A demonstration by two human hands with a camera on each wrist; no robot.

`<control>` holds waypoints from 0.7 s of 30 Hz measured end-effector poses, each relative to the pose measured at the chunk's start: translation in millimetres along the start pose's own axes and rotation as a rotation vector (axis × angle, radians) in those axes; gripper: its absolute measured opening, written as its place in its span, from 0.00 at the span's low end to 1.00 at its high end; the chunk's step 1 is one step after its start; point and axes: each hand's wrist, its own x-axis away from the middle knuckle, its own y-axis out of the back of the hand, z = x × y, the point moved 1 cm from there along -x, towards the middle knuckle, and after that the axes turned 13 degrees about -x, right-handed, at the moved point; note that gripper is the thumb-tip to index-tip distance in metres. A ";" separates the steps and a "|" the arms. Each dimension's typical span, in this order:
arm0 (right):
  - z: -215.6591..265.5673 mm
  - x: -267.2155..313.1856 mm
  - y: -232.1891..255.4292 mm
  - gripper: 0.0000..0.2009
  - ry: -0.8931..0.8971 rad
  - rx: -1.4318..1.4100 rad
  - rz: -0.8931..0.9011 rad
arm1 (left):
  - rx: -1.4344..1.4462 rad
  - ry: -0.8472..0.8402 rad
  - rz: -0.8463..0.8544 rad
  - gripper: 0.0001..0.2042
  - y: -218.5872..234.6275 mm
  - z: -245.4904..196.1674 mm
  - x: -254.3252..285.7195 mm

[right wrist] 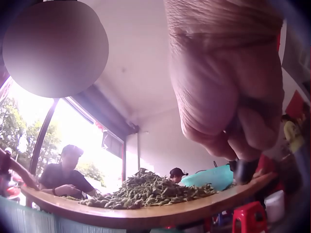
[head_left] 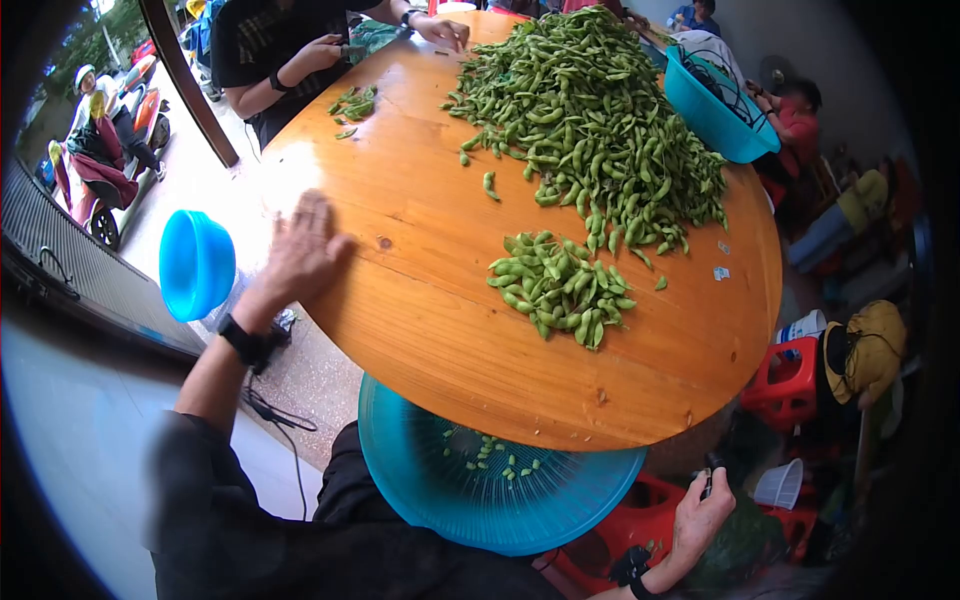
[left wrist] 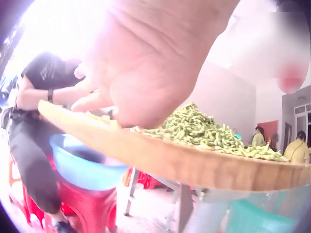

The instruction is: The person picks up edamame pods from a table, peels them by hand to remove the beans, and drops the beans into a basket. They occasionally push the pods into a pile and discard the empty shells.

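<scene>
My left hand rests on the left edge of the round wooden table, its fingers stretched out. Off the table's front right edge, my right hand grips a small dark object with curled fingers; I cannot tell what it is. In the right wrist view that black object sticks out below the fingers. A small pile of green soybean pods lies in front of a large heap of pods. Under the front edge, a teal basin holds several shelled beans.
Across the table another person has both hands near a few pods. A blue basin stands left of the table, and a teal tub sits at the back right. Red stools stand at the right.
</scene>
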 end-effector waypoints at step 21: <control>79.5 -10.0 -35.1 0.13 0.046 -0.235 0.196 | 0.336 -0.868 -0.113 0.36 73.4 -195.5 12.7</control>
